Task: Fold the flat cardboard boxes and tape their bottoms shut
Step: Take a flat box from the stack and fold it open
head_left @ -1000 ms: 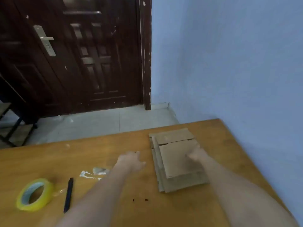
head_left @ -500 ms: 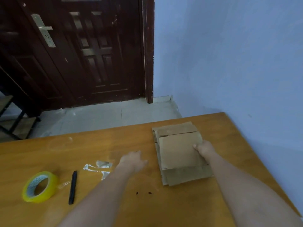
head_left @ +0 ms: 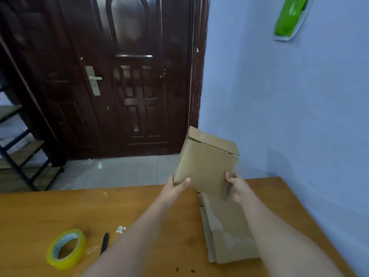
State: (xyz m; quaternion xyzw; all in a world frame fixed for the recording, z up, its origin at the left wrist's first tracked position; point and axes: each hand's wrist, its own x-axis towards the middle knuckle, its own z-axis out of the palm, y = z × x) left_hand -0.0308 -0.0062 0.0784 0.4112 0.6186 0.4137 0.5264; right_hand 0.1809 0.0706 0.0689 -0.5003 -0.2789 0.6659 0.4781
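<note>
A person held a flat cardboard box (head_left: 206, 166) upright above a wooden table (head_left: 40, 212), the left hand (head_left: 175, 188) gripping its lower left corner with thumb in front, the right hand (head_left: 236, 186) curled round its lower right edge. More flat boxes (head_left: 227, 232) lay stacked beneath, with yellow tape (head_left: 66, 248) and a black pen (head_left: 104, 243) nearby.

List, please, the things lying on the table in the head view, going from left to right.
Yellow tape roll → black pen → crumpled white scrap → stack of flat cardboard boxes.
</note>
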